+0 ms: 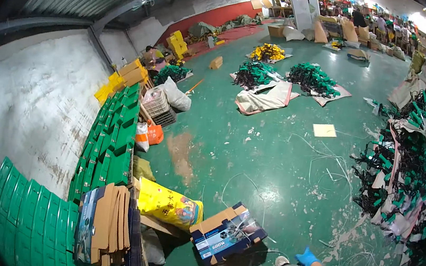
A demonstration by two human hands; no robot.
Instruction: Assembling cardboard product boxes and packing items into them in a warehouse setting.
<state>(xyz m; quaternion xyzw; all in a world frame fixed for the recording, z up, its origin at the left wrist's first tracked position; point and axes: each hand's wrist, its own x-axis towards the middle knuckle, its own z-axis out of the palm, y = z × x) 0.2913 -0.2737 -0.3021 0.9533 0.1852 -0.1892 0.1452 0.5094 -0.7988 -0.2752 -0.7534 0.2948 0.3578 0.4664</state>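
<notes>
So the right hand (307,259), in a blue glove, hangs over the green floor (211,149) at the near edge, just beside a shoe (281,261). Its grip looks loosely wide, fingers apart. The left hand is basically cut off by the bottom edge, so I can't tell what its grip is doing.

Closest thing around is a blue printed box (229,236) with bare brown cardboard along its far-left side. It's left of the right hand and apart from it, sitting tilted by the near end of a yellow bag (167,202). Can't tell if the box is flat on the floor or propped on something.

Further left there's a stack of folded cartons (114,222), then green crates (27,216) at the near left and a long row of green bins (110,147) running away along a whitish wall (35,106). Beyond the yellow bag you've got an orange bag (155,134) and a white sack (176,96).

Over on the right, a big heap of green-and-black parts (404,178). Far off in the middle, a yellow pile (268,52) sits behind two more green-and-black piles (312,80).
</notes>
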